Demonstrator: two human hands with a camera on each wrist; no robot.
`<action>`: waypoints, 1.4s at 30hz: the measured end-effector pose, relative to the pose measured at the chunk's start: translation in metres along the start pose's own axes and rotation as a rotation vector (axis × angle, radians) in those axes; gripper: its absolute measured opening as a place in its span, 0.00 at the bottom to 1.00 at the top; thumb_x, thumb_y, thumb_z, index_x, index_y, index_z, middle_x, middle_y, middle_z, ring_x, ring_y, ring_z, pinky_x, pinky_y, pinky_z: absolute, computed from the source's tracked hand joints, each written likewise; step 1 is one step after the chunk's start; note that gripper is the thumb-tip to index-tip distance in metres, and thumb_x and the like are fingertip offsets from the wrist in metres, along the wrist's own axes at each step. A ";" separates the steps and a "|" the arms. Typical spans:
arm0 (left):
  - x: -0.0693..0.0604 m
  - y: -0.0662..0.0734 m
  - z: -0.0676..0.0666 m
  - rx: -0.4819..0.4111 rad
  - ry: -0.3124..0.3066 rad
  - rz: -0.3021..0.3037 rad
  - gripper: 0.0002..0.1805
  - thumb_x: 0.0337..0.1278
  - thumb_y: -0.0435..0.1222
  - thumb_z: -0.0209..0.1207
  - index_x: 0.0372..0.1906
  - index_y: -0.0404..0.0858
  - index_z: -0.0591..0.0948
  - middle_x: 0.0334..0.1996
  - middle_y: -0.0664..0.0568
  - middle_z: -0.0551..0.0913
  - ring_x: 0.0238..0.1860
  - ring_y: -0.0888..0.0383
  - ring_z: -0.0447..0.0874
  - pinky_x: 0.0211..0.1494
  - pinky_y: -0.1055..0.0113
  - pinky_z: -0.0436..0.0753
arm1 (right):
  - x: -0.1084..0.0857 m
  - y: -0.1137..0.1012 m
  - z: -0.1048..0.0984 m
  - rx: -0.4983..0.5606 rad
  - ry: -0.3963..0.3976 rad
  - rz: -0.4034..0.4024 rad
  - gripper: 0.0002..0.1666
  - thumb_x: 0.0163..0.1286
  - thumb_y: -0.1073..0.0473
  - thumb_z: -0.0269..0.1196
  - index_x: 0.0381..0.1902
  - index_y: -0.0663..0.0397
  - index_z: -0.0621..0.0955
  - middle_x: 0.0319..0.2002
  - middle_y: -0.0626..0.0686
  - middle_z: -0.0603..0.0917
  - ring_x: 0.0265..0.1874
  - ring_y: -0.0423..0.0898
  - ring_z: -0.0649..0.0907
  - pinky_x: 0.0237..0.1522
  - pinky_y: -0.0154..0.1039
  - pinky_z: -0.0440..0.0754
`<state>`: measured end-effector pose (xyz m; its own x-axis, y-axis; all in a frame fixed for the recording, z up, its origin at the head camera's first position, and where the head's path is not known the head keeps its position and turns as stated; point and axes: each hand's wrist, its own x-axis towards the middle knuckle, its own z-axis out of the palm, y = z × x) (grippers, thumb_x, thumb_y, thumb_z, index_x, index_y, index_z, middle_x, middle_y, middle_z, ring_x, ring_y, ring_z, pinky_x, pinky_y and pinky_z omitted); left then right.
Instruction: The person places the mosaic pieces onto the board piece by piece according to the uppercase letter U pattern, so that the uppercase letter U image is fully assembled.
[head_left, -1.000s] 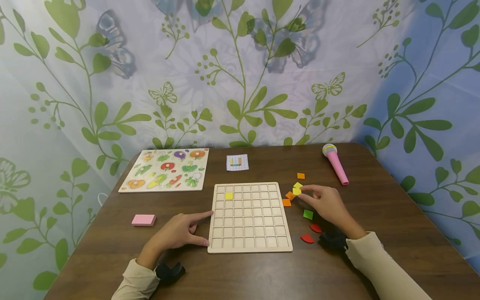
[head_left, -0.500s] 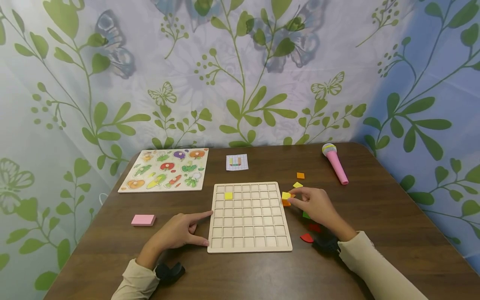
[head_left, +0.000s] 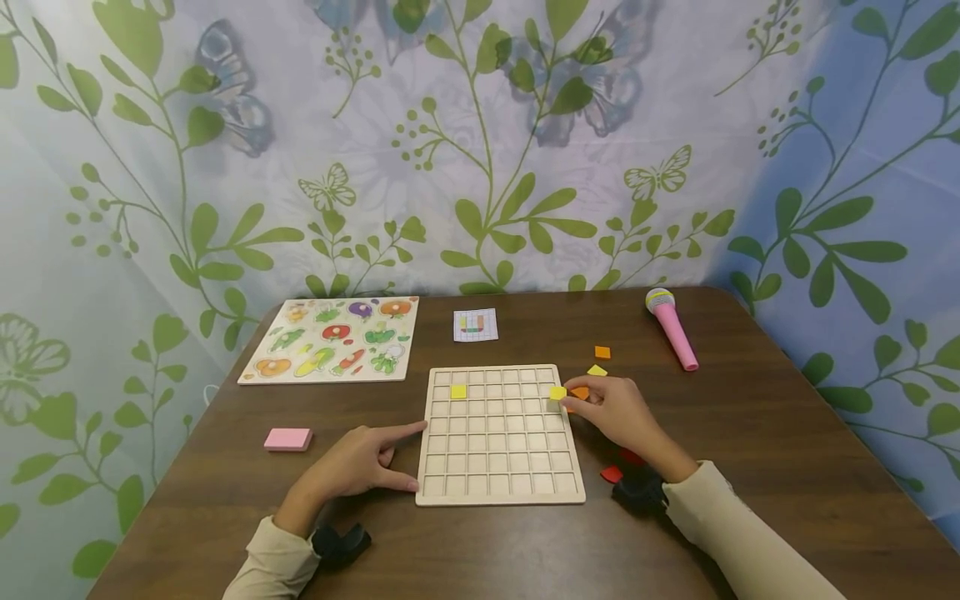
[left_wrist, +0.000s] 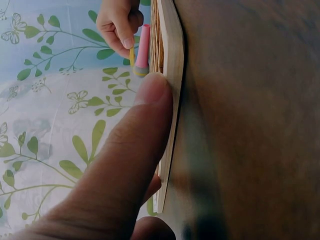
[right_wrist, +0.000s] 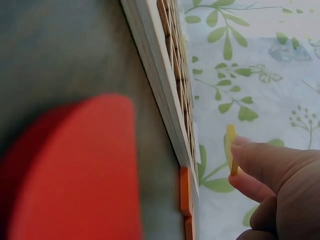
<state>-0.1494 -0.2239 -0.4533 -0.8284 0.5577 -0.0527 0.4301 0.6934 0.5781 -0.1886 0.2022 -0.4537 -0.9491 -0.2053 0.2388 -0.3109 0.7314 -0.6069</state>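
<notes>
"Dark wooden table [head_left: 480, 554] in front, brown right across. Nearest pieces on it?"

"Red, rounded ones [head_left: 612, 474], beside the right wrist, one of them partly covered."

"Next out?"

"Square gridded board [head_left: 498, 462], flat on the wood. At its left edge, the left hand [head_left: 363, 458]: index finger and thumb stretched straight, tips touching the rim, nothing gripped."

"And the right hand [head_left: 621, 408]?"

"Off the opposite edge, pinching a yellow tile [head_left: 558, 392] between thumb and finger."

"Down on the board, or clear?"

"Clear. Held above the right rim, roughly level, edge-on in the right wrist view."

"Long axis?"

"None to speak of; square. Jutting leftward from the fingertips, toward the cells. Right hand far nearer; left hand well apart, across the board's width."

"Anything along the same row?"

"Second yellow tile [head_left: 458, 392], seated second from the left, second row from the far edge."

"Just right of the board?"

"Orange tiles [right_wrist: 185, 191], then a third yellow tile [head_left: 597, 371] slightly beyond."

"Farther still?"

"Patterned card [head_left: 475, 325], vegetable puzzle [head_left: 322, 379] to the left, pink microphone [head_left: 675, 333] to the right; last, leaf-printed cloth backdrop [head_left: 525, 250]."
</notes>
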 end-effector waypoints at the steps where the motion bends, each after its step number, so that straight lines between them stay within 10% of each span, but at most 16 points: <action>1: 0.000 0.000 0.000 -0.004 -0.002 -0.001 0.48 0.46 0.63 0.72 0.75 0.55 0.72 0.14 0.65 0.62 0.16 0.68 0.54 0.24 0.71 0.62 | 0.001 -0.001 0.001 0.004 0.002 -0.010 0.17 0.63 0.49 0.75 0.47 0.48 0.90 0.14 0.43 0.64 0.15 0.42 0.64 0.19 0.36 0.61; 42: 0.000 0.005 -0.004 0.020 0.001 0.004 0.47 0.47 0.61 0.73 0.75 0.52 0.73 0.15 0.65 0.61 0.17 0.68 0.54 0.24 0.72 0.61 | 0.036 -0.063 0.050 0.101 -0.061 -0.106 0.16 0.65 0.48 0.73 0.47 0.46 0.90 0.13 0.43 0.67 0.11 0.39 0.62 0.20 0.36 0.63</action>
<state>-0.1483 -0.2221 -0.4471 -0.8271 0.5598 -0.0498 0.4403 0.7004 0.5619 -0.2052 0.1161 -0.4447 -0.9109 -0.3192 0.2614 -0.4104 0.6348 -0.6547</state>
